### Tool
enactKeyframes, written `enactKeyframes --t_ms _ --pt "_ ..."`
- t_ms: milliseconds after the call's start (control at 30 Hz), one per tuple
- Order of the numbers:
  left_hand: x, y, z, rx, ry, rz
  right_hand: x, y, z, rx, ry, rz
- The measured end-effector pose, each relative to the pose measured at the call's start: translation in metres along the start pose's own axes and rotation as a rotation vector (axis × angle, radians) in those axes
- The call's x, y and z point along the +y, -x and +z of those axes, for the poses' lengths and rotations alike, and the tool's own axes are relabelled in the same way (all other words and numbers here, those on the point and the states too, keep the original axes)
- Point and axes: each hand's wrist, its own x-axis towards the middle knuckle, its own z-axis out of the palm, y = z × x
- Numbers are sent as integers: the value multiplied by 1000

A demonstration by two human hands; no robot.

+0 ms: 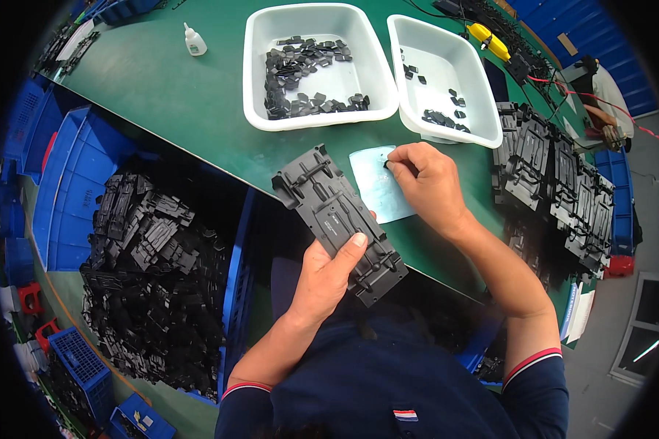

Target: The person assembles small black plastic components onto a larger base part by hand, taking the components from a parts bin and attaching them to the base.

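My left hand (328,276) grips a long black molded plastic part (338,219) by its near end, thumb across its face. The part is tilted, its far end over the table edge. To its right, my right hand (430,181) pinches a small dark piece (386,164) between thumb and fingertips, just above a pale sheet (370,183) on the green table. The piece is mostly hidden by the fingers, so its shape is unclear.
Two white tubs (252,69) (397,44) with small black pieces stand on the table. Beyond is a small white bottle (194,40). Stacked black parts (556,175) lie at right. A blue crate (58,197) heaped with black parts (154,293) is at left.
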Motion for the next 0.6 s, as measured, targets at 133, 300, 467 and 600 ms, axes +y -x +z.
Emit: enactKeyframes --t_ms 133,300,467,600 --pt "1 0 0 -1 -12 5 -2 2 0 97 3 -150" --pt "0 -1 -1 -5 -24 -5 -2 4 -5 156 28 -165" --pt "0 0 1 6 -22 6 -5 3 -8 215 88 -205" --pt "0 0 0 10 -20 -3 -8 6 -13 220 77 -230"
